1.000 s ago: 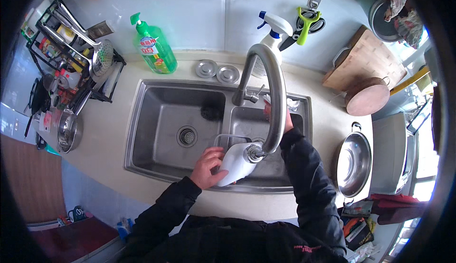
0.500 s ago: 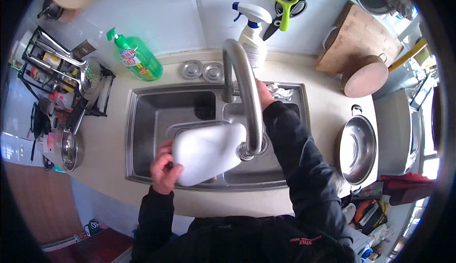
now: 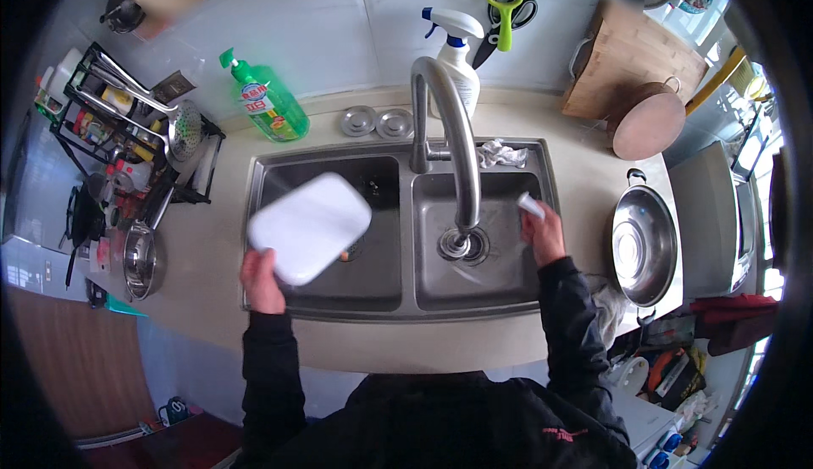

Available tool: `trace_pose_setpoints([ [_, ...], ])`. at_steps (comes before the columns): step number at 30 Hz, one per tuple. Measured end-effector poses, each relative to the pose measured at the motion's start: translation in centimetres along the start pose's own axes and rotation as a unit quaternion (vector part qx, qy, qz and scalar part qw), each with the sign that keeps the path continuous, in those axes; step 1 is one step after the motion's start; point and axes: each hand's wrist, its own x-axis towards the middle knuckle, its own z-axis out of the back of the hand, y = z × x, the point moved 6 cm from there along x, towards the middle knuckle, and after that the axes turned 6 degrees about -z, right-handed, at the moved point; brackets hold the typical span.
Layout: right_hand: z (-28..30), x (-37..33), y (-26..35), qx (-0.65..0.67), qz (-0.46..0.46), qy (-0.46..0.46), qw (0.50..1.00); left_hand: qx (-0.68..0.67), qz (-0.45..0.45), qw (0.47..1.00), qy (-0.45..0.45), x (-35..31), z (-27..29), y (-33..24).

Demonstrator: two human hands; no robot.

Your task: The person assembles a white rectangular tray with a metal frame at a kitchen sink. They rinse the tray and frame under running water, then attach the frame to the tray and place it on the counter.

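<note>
The white tray (image 3: 312, 228) is seen above the left basin (image 3: 373, 278), held near one corner by the left hand (image 3: 263, 283). The thumb is laid at the tray's edge; whether the other fingers are spread or pressed together behind it cannot be told. A small white piece (image 3: 531, 206) is pinched by the fingers of the right hand (image 3: 546, 236) over the right basin (image 3: 508, 283). In this assessment, a firmer grip farther along the rim is advised, since twisting is invited by a corner hold. Clearance from the tap (image 3: 466, 156) should be maintained.
</note>
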Motion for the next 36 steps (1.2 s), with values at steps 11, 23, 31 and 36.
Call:
trace_pose_setpoints([
  [11,-1.1,-7.4,1.3,-0.118,0.312,-0.112,0.936,0.246,-0.165,0.953,0.066,3.0,2.5,0.9],
  [23,-10.5,6.0,5.8,-0.275,0.297,0.067,0.912,-0.164,0.01,0.986,-0.017,-1.6,6.5,-1.3],
  [31,-14.6,15.1,4.9,-0.438,0.402,0.0,0.804,-0.118,0.021,0.989,-0.092,-7.4,8.8,-2.4],
  [36,-12.3,17.7,3.8,-0.491,0.347,-0.007,0.799,-0.113,0.015,0.985,-0.131,-9.3,8.2,-3.6],
])
